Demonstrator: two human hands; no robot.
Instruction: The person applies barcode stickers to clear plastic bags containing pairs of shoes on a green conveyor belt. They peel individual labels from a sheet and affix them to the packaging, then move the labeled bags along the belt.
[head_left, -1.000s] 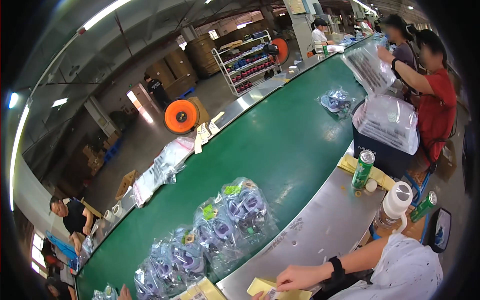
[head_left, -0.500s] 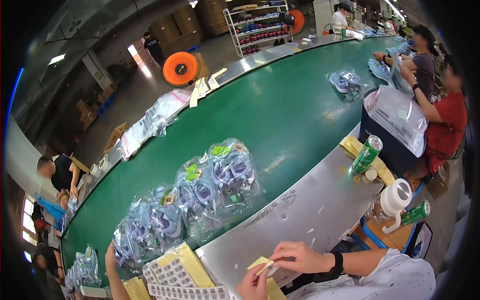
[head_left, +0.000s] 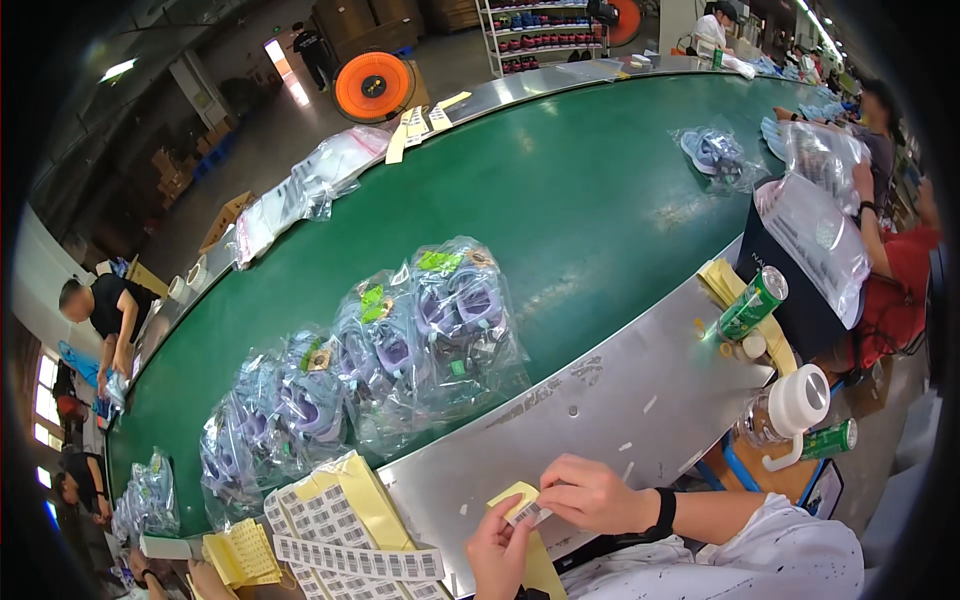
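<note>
Green conveyor belt (head_left: 590,230) fills most of the view, curving from lower left to upper right. Bare metal worktop (head_left: 640,410) runs along its near side. Orange fan (head_left: 373,87) stands on the floor beyond the far edge. Dark box (head_left: 790,285) at right, by the worktop's far end, clear printed bags (head_left: 815,225) over its top. Bagged shoes (head_left: 460,300), pale blue-purple with green tags, sit in a row on the belt, left of centre; another bagged pair (head_left: 712,152) lies well apart, near the box. Barcode label sheets (head_left: 335,525) overlap at lower left, in front of the row. White-lidded bottle (head_left: 795,400) at the right end, green can (head_left: 752,303) just above it, tilted in this view.

Hands over the worktop's near edge — left hand (head_left: 500,545) has its grip closed on a small yellow backing piece (head_left: 508,494), thumb and fingers together. Right hand (head_left: 590,495) — grip pinched at the edge of a white label (head_left: 528,515) on that piece, fingertips together. Label and backing sit between the two hands, above the metal.
</note>
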